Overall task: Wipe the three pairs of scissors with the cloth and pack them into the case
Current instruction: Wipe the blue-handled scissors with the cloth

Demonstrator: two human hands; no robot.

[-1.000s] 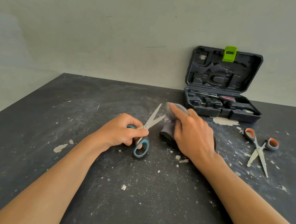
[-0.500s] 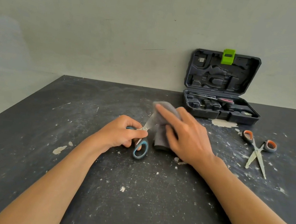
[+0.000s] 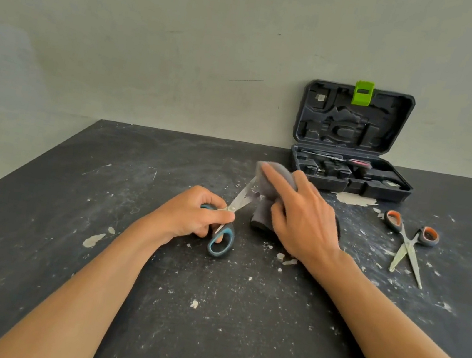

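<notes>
The left hand point(image 3: 192, 215) grips the blue-handled steel scissors point(image 3: 225, 226) at the handles on the black speckled bench point(image 3: 205, 328). The right hand point(image 3: 300, 217) presses the grey cloth point(image 3: 266, 211) over the open blades. Bare fingers point(image 3: 277, 182) near the tips could get nicked if the cloth slips. The orange-handled scissors point(image 3: 408, 243) lie unwiped near the open black plastic case point(image 3: 349, 178).
</notes>
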